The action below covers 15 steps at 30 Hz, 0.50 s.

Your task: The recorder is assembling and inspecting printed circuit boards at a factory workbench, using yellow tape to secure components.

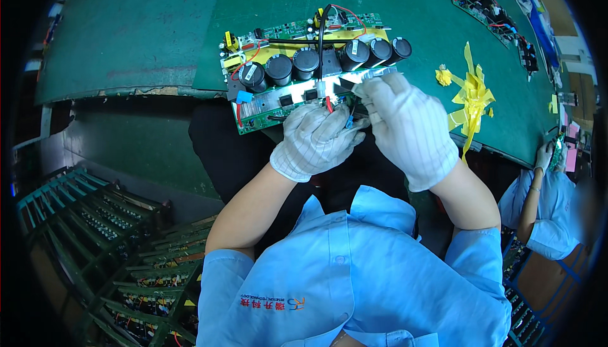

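From my remote seat, I see the circuit board (258, 105) at 12 o'clock, on the green table (158, 43), with its near edge jutting past the table's rim. Its long axis runs from half past eight to half past two, so the right end points slightly away from the person. Six black cans (278, 69) stand in two groups of three along that axis; a black cable (323, 27) loops over the middle, pointing toward 12.

The gloved left hand (316, 138) has its fingers bunched at the board's 5 o'clock edge, by a red wire (329, 104); whether they pinch it, I cannot tell. The gloved right hand (405, 128) is curled narrow just beside, at 3 o'clock from the left, near a dark strip (345, 84); I cannot tell whether it grips that.

White labels show on some cans, their print too small for me to read. The blue shirt (373, 271) at 6 o'clock carries red and dark lettering, upside down to me. Yellow tape (474, 97) lies at 2 o'clock.
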Each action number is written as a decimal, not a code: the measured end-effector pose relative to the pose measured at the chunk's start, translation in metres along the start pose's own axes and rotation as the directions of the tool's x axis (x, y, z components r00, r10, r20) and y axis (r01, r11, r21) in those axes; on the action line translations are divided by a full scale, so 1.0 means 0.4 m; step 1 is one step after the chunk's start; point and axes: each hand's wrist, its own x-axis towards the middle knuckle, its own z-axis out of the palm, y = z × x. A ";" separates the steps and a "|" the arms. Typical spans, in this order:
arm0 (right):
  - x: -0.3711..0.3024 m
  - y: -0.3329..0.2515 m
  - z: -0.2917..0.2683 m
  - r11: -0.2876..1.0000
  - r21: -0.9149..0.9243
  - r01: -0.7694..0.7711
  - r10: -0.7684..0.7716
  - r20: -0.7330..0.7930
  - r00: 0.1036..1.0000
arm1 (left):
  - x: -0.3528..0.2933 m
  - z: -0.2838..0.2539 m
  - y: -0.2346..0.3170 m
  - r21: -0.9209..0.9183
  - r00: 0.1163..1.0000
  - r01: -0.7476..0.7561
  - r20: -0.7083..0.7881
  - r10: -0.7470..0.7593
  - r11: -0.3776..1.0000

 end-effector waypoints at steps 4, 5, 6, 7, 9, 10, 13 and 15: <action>0.027 0.015 0.002 0.988 -0.084 0.127 -0.127 0.006 0.992 | 0.001 -0.003 0.002 0.029 0.999 -0.007 -0.041 0.008 1.000; 0.038 0.023 -0.009 0.971 -0.134 0.200 -0.206 -0.029 0.978 | 0.002 -0.007 0.001 0.021 0.999 -0.010 -0.038 0.010 1.000; 0.046 0.034 -0.019 0.944 -0.188 0.270 -0.285 -0.057 0.957 | 0.008 -0.010 0.002 0.018 0.999 0.006 -0.038 -0.005 1.000; 0.056 0.048 -0.021 0.920 -0.226 0.320 -0.355 -0.135 0.925 | 0.014 -0.014 0.002 0.010 0.999 -0.004 -0.036 0.004 1.000; 0.071 0.062 -0.046 0.906 -0.239 0.350 -0.374 -0.064 0.925 | 0.027 -0.018 -0.001 -0.036 1.000 0.000 -0.023 -0.001 0.999; 0.071 0.067 -0.049 0.908 -0.224 0.353 -0.361 0.003 0.932 | 0.027 -0.016 0.001 -0.044 1.000 0.017 -0.022 -0.018 0.999; 0.079 0.067 -0.002 0.824 -0.430 0.369 -0.414 -0.013 0.910 | 0.011 -0.005 0.001 -0.122 0.994 0.079 -0.060 -0.087 0.989; 0.082 0.058 0.000 0.819 -0.441 0.367 -0.405 0.008 0.914 | -0.002 0.004 0.000 -0.114 0.995 0.083 -0.039 -0.088 0.990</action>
